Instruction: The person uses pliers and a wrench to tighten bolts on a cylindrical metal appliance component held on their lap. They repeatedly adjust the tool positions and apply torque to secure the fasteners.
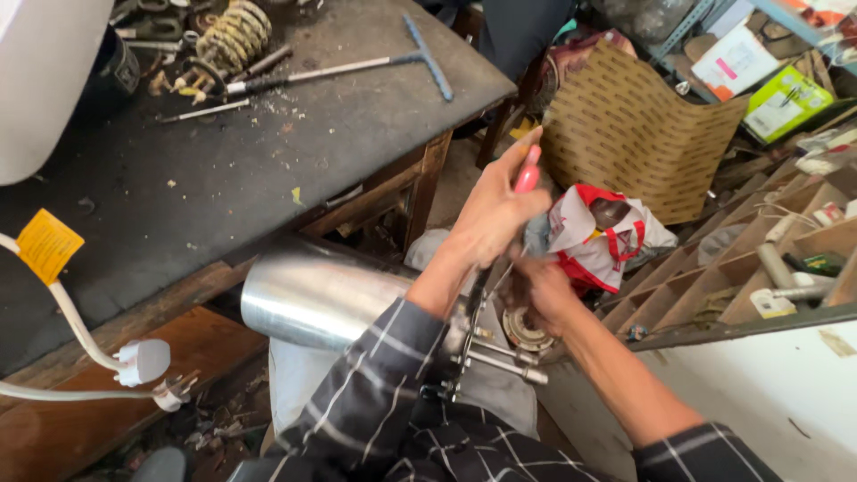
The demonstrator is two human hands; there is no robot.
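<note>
Below the dark table (223, 178), over my lap, my left hand (491, 219) has its fingers wrapped around a pink-handled screwdriver (527, 171), handle up, long axis running steeply down toward a round metal assembly with protruding bolts (500, 348). My right hand (544, 290) grips that assembly; its fingers look curled, though blur hides detail. A shiny steel cylinder (312, 299) lies just left. A red-and-white plastic bag (598, 236) sits behind, beside wooden compartment shelves (759, 268) holding small parts.

I saw a pink-handled screwdriver (527, 171) standing nearly upright, tip down into a round metal motor part (525, 332) with protruding steel bolts
</note>
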